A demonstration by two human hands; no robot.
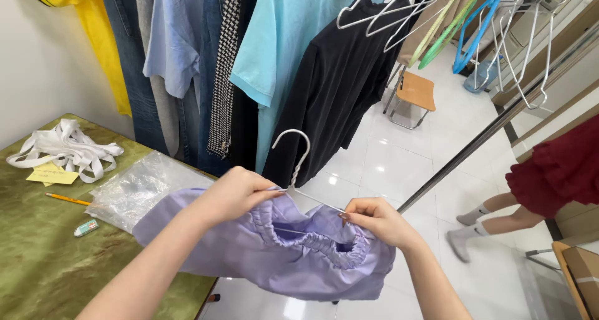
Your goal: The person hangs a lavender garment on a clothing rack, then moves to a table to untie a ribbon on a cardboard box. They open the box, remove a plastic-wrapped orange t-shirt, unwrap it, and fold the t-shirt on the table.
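On the green table [37, 257] lie white straps [65, 148], a pencil [67, 199] and a clear plastic bag [140, 189]. The left hand [234, 195] pinches the lilac skirt's [249, 251] gathered elastic waistband [306, 236]. A white wire hanger [296, 164] lies between both hands, its bar running left-right, hook upward. The right hand [377, 220] pinches the waistband at the bar's end.

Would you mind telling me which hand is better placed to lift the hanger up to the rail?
Probably the left hand: it pinches the white hanger just below its hook, while the right hand holds the lilac skirt waistband.
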